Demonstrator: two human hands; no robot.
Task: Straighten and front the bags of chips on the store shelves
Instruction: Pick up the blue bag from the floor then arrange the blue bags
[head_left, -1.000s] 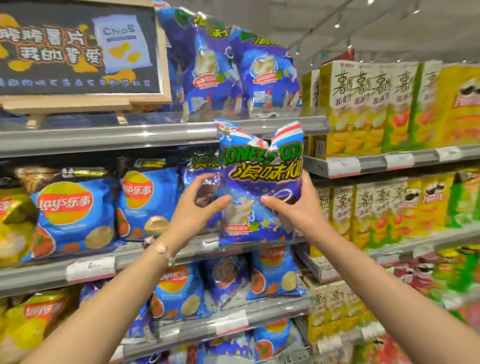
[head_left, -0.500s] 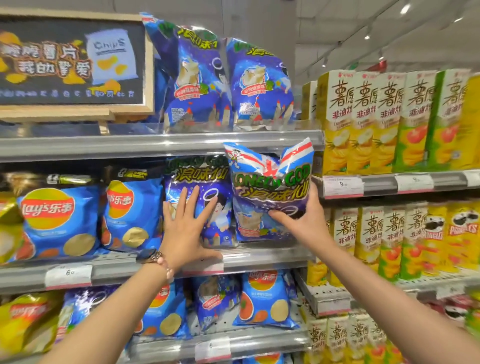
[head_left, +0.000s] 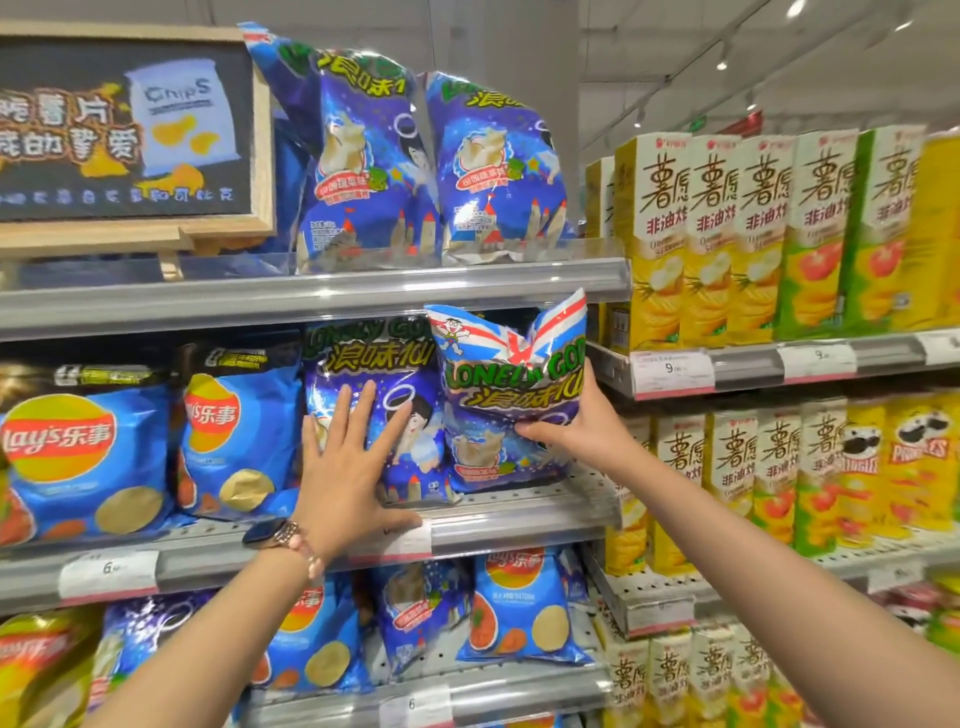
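Left hand: the left hand (head_left: 349, 467) is reaching up from low left, fingers straight and spread, palm lying flat against the front of the purple bag (head_left: 384, 410); thumb is pointing right along the middle shelf (head_left: 519, 519) edge.
Left wrist: is wearing a watch (head_left: 267, 532) with a beaded band.
Right hand: the right hand (head_left: 582, 423) is coming in from low right, forearm stretching up and left, thumb in front and fingers wrapping behind the Lonely God bag (head_left: 511, 384), pinching it at mid height.
Lonely God bag: is standing on the middle shelf at its right end, just beside the purple bag, its top crumpling under the upper shelf (head_left: 311, 296).
Neighbours: blue Lay's bags (head_left: 236, 436) are sitting further left on the same shelf; yellow boxes (head_left: 727, 239) are filling the right-hand bay.
Upper shelf: two more purple bags (head_left: 426, 166) are standing beside a chalkboard sign (head_left: 124, 130).
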